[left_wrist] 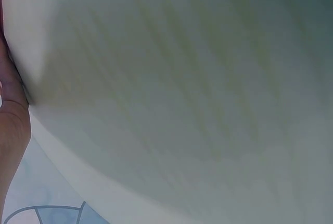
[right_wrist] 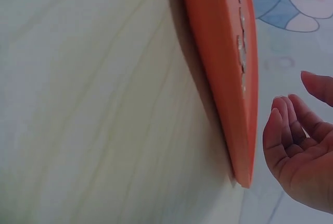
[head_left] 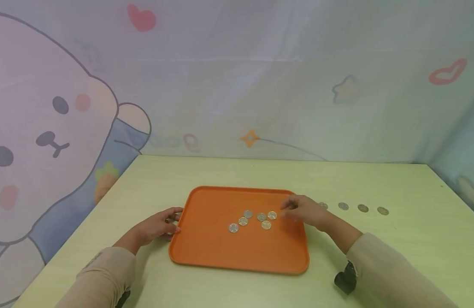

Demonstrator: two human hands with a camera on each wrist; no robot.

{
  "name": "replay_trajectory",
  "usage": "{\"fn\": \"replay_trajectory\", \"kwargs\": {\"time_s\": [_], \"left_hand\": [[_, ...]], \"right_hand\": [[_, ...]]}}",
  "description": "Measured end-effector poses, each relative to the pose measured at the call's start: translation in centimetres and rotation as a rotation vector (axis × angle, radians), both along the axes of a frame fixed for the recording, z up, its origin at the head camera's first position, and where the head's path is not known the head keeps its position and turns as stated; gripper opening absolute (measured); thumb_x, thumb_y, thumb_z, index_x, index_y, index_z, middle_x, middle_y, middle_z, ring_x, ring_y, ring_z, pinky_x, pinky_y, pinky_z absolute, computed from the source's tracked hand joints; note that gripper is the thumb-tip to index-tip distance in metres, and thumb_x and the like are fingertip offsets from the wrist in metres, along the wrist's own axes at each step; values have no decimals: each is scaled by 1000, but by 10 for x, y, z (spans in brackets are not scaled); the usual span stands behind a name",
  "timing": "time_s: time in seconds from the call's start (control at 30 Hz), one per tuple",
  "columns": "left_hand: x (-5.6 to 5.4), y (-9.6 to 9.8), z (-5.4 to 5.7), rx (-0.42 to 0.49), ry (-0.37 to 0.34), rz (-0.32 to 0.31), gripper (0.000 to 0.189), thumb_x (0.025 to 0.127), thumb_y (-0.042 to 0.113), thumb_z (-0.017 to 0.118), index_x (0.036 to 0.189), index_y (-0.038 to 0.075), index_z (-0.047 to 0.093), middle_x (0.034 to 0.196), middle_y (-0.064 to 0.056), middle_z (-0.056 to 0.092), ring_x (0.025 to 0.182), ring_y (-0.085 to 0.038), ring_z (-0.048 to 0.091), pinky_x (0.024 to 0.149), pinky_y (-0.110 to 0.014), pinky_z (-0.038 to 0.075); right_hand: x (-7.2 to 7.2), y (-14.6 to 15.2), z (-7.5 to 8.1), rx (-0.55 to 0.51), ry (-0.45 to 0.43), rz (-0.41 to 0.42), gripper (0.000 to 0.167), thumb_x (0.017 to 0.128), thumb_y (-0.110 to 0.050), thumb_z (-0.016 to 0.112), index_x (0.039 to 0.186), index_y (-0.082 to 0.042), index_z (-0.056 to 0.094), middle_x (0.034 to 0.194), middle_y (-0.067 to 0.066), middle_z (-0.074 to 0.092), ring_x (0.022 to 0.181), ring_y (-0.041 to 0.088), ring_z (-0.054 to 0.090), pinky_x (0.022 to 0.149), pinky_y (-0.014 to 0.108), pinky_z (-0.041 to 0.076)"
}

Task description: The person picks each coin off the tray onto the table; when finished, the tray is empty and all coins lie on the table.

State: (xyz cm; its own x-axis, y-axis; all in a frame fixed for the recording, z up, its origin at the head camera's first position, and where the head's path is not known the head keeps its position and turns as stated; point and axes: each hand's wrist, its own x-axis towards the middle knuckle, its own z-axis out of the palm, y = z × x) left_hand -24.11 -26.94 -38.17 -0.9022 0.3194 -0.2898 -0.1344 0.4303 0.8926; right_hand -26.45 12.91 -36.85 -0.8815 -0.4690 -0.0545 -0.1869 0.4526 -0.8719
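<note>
An orange tray (head_left: 213,252) lies on the table with several round coins (head_left: 242,221) loosely grouped near its middle. My left hand (head_left: 154,226) is at the tray's left rim, its fingertips and thumb right against the edge; only a strip of that hand (left_wrist: 13,114) enters the left wrist view. Over the tray's right part hovers my right hand (head_left: 306,211), close to the rightmost coin. In the right wrist view its fingers (right_wrist: 289,125) are loosely bent, the thumb stands apart from them, and nothing shows between.
Several more coins (head_left: 362,208) lie in a row on the pale wooden table (head_left: 398,248), right of the tray; the leftmost is partly hidden by my right hand. A printed cloth (head_left: 229,85) with a cartoon bear hangs behind the table and along its left side.
</note>
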Motion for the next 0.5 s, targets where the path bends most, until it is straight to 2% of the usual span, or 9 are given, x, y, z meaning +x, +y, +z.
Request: {"fn": "replay_trajectory", "kwargs": {"time_s": [0.3,0.5], "left_hand": [[-1,0,-1,-3,-7,6,60,80,0,54,132,-3,24,115,-18,33,86,-19,49,70,-35,47],[-1,-1,-2,4,-5,4,60,80,0,53,132,-3,24,115,-18,32,86,-19,49,70,-35,47]], "right_hand": [[-11,-7,-12,13,-19,28,27,78,-7,59,100,6,50,87,9,53,73,18,50,61,30,43],[-17,-14,-16,92,52,36,25,75,-6,63,96,3,53,89,8,53,80,18,49,65,28,43]]}}
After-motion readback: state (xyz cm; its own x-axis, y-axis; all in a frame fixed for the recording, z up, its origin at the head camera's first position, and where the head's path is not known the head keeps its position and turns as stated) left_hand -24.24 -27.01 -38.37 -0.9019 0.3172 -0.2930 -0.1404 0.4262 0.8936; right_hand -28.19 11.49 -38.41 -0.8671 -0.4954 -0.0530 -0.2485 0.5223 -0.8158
